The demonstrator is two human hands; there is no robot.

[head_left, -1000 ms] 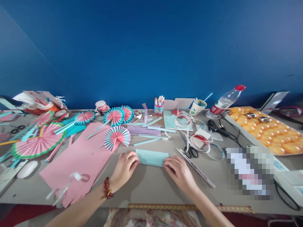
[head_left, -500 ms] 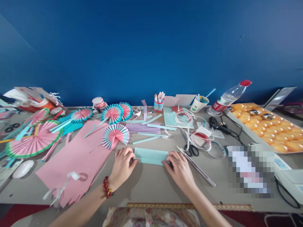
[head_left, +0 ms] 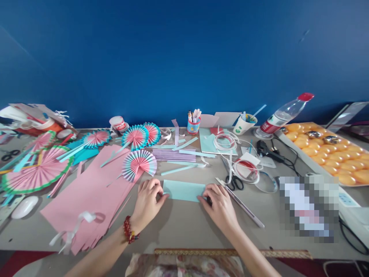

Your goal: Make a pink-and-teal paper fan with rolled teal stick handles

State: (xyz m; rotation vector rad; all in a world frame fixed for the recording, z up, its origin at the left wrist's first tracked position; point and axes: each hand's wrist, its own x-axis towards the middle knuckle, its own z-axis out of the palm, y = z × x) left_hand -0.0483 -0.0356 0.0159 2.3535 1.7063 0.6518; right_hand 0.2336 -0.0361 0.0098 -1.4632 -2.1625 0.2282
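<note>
A light blue strip of paper [head_left: 184,191] lies crosswise on the grey table in front of me. My left hand [head_left: 149,202] pinches its left end, thumb and fingers curled together at the edge. At the opposite end, my right hand [head_left: 219,206] grips the paper the same way, its fingers bent over the corner. Just right of that hand lies a slim pen-like tool [head_left: 245,207], with black-handled scissors [head_left: 235,182] beyond it. Pink paper sheets [head_left: 83,192] are spread to the left of my left hand.
Pleated paper fans [head_left: 139,165] and purple paper [head_left: 173,155] lie behind the strip. A pen holder [head_left: 193,125], a paper cup [head_left: 244,124] and a plastic bottle [head_left: 281,118] stand near the blue wall. Looped white cord [head_left: 245,171] and a tray of orange balls [head_left: 340,154] are rightward.
The lengthwise crease seen on the blue paper earlier is no longer distinct; its surface looks smoother. Both hands stay at its ends. The view has shifted slightly.
</note>
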